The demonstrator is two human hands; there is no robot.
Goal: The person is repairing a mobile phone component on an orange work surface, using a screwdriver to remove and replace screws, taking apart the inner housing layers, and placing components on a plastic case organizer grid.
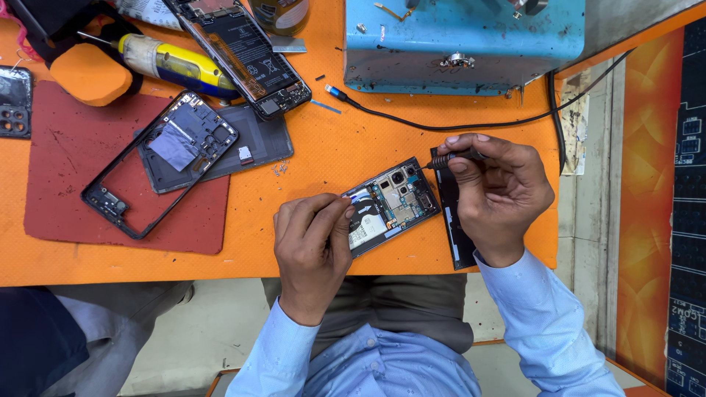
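An opened black phone (390, 206) with its back removed lies near the front edge of the orange table (323, 147), circuit boards and camera modules exposed. My left hand (312, 246) presses down on its lower end, fingers curled over it. My right hand (496, 187) holds a small black screwdriver (448, 157), its tip pointing at the phone's upper right corner. A black flat panel (454, 228) lies under my right hand, beside the phone.
A dark red mat (66, 184) at left carries a black phone frame (158, 162) and a grey back cover (257, 140). Another opened phone (246, 55) and a yellow-handled tool (173, 65) lie at the back. A blue metal machine (463, 40) stands behind, its black cable (441, 125) crossing the table.
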